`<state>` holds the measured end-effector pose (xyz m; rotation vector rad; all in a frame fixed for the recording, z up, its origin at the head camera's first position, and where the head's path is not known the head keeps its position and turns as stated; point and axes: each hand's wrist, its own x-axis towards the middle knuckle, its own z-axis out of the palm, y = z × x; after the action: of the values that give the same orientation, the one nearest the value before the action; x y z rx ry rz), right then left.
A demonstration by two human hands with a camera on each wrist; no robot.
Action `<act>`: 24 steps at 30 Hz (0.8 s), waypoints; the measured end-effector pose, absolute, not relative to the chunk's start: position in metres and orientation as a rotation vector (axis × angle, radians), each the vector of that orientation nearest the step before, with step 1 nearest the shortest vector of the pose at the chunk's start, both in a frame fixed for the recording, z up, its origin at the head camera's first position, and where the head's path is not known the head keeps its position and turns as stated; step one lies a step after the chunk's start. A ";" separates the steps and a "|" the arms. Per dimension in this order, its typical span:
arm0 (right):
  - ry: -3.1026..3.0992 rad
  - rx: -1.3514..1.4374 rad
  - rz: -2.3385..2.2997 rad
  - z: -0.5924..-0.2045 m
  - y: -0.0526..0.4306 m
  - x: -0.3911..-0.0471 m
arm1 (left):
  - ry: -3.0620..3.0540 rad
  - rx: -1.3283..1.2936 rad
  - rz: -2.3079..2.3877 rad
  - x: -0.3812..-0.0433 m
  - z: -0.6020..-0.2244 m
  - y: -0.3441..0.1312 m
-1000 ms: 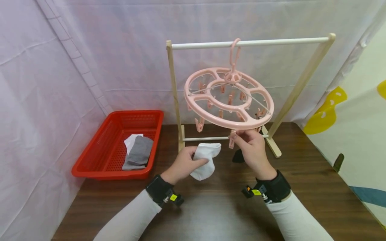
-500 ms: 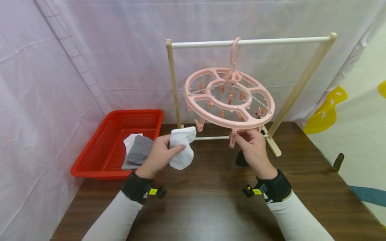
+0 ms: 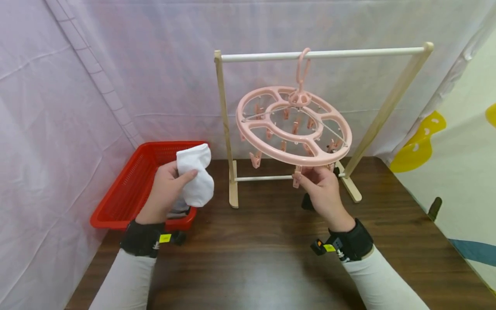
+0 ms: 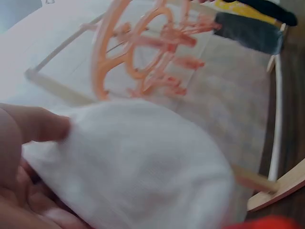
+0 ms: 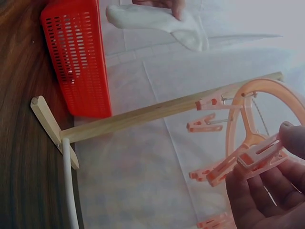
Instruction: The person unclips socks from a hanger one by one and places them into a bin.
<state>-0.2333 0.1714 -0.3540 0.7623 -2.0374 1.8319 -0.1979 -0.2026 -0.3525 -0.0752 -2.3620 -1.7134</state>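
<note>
My left hand (image 3: 164, 189) pinches a white sock (image 3: 196, 174) between thumb and fingers, over the right part of the red basket. In the left wrist view the sock (image 4: 138, 162) fills the lower middle. My right hand (image 3: 321, 189) pinches a pink clothespin (image 3: 297, 176) at the front rim of the round pink drying hanger (image 3: 288, 159). The right wrist view shows this clothespin (image 5: 259, 155) between thumb and fingers, with no cloth in it. A dark sock (image 4: 250, 33) hangs from the hanger's far side in the left wrist view; my right hand mostly hides it in the head view.
The hanger hooks over the white bar (image 3: 360, 53) of a wooden-legged stand (image 3: 224, 116). Several other clothespins dangle below its rings. On the left stands the red basket (image 3: 116, 211), with grey cloth (image 3: 179, 209) partly hidden behind my left hand. White sheeting encloses the back and left.
My left hand has moved left and slightly up with the white sock, from near the hanger to over the basket. My right hand stays at the clothespin, almost still.
</note>
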 end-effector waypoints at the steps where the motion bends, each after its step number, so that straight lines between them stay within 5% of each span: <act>1: -2.045 0.757 1.824 -0.351 0.170 -0.231 | -2.372 -0.046 -1.710 -0.197 -0.350 -0.207; 24: -2.062 0.746 1.794 -0.369 0.175 -0.246 | -2.784 0.252 -1.519 -0.222 -0.369 -0.253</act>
<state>-0.2464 0.1745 -0.3692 0.7457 -2.0624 1.7943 -0.2222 -0.2534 -0.3692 0.2516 -2.7845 -1.5193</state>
